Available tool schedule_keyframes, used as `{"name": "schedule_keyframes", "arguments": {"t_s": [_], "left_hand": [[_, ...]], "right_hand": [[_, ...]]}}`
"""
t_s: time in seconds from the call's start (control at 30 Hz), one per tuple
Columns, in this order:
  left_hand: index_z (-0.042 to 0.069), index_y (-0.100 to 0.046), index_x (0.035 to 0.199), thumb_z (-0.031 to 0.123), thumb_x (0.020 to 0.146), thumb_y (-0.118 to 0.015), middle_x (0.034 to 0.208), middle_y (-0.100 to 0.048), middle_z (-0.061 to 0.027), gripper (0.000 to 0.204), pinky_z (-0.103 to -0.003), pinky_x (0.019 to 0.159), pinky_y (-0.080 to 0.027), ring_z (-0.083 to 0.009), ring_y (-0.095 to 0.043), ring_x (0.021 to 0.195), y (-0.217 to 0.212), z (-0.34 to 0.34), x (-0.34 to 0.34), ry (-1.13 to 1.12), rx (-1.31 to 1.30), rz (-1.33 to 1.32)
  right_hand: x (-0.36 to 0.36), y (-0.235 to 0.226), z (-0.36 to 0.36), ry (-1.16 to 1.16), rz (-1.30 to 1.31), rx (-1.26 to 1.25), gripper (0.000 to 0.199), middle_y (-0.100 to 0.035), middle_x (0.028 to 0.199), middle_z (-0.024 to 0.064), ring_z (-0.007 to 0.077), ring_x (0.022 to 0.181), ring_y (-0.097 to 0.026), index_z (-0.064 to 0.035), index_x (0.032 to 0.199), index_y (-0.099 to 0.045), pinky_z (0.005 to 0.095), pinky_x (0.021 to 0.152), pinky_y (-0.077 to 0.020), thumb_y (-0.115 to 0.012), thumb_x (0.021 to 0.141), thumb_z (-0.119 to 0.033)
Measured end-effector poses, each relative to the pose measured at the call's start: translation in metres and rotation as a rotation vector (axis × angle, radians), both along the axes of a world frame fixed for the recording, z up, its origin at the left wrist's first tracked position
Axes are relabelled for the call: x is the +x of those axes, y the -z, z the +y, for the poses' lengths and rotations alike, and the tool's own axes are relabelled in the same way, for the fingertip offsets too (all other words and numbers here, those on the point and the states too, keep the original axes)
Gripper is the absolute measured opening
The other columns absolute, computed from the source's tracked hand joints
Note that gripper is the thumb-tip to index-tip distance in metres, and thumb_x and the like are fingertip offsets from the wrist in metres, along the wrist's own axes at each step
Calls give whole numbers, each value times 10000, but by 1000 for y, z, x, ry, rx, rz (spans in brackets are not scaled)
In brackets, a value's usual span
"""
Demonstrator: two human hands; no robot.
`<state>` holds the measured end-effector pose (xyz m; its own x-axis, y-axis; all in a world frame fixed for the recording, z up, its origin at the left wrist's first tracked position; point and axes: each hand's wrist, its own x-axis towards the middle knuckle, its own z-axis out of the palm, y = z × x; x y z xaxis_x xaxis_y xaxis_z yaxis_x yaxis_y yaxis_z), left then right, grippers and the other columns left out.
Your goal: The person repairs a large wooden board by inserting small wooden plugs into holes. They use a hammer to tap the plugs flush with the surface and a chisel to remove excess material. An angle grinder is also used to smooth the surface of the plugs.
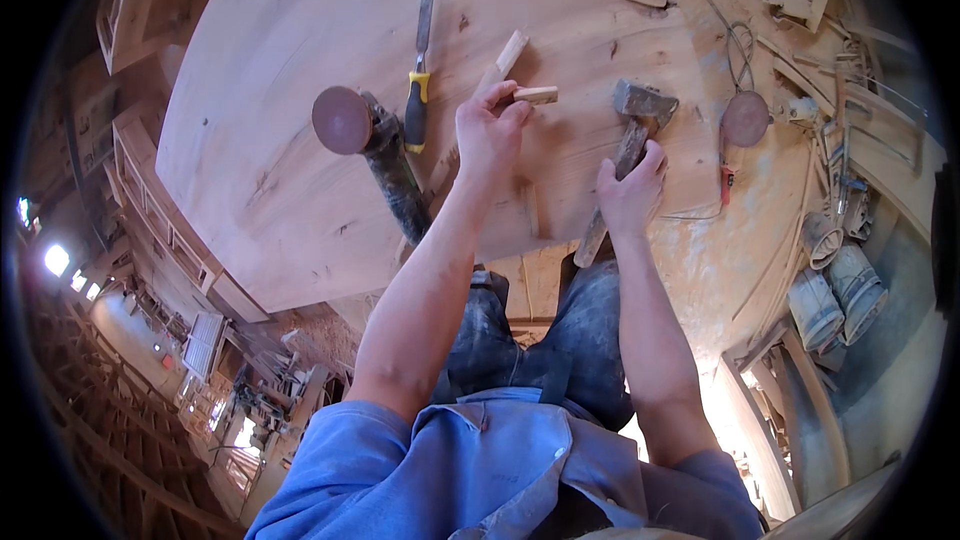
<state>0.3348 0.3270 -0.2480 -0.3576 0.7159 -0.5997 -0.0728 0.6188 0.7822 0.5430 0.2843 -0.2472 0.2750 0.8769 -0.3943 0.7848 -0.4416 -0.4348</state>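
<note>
Between the thumb and fingers of my left hand (pixel 490 130) is a small wooden peg (pixel 537 95), pinched and pointing right. My right hand (pixel 634 190) is wrapped round the wooden handle of a hammer (pixel 632 145); its grey metal head lies away from me. Both hands are over a broad pale wooden panel (pixel 290 210). Just beyond my left hand lies a wooden strip (pixel 507 57), partly hidden by that hand. To its left are a chisel (pixel 417 90) with a yellow and black handle and an angle grinder (pixel 385 155) with a round sanding disc.
Another round sanding disc (pixel 745 118) sits at the right beside a thin cable. Farther right are dusty buckets (pixel 858 290) and several wood offcuts. A slatted wooden piece (pixel 165 205) stands along the panel's left side. A wooden strip (pixel 531 210) lies near the panel's front edge.
</note>
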Motion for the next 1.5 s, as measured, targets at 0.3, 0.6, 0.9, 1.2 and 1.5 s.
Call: {"name": "schedule_keyframes", "arguments": {"t_s": [0.3, 0.6, 0.9, 1.2, 1.5], "left_hand": [[-59, -718, 1195, 71, 846, -707, 919, -759, -104, 373, -283, 823, -543, -150, -700, 841, -3, -79, -28, 108, -169, 214], [-10, -720, 1171, 62, 848, -737, 967, -736, -142, 331, -348, 845, -554, -255, -710, 883, -19, -99, -26, 212, -65, 501], [-33, -714, 1104, 54, 969, -633, 948, -714, -152, 180, -340, 738, -554, -217, -710, 817, -49, -86, -6, 312, -58, 133], [-53, -696, 1152, 36, 1041, -541, 959, -709, -60, 210, -254, 683, -560, -132, -691, 735, -54, -64, -13, 255, -102, -68], [-75, -676, 1235, -37, 895, -443, 1077, -703, -105, 414, -295, 824, -557, -174, -673, 909, -62, -49, -11, 610, -41, -119]], "right_hand": [[-29, -32, -54, -76, 189, 91, 539, -564, 1132, 217, 412, 1051, -591, -31, 1247, -493, 503, 904, -504, -764, 809, -192], [-79, -9, -99, -266, 102, -197, 338, -581, 1090, 179, 407, 1059, -601, -49, 1058, -568, 498, 895, -508, -749, 797, -167], [-58, -32, -58, -338, 210, 214, 325, -567, 1063, 149, 380, 1061, -569, -43, 1082, -592, 477, 925, -473, -716, 783, -2], [-34, -40, -26, 357, 844, -42, 231, -646, 1023, 34, 105, 914, -620, -21, 1093, -675, 270, 810, -519, -724, 875, 40], [-19, -52, -8, 410, 968, 173, 319, -660, 1020, 33, 102, 923, -640, -8, 1154, -631, 252, 846, -534, -698, 866, 112]]}}
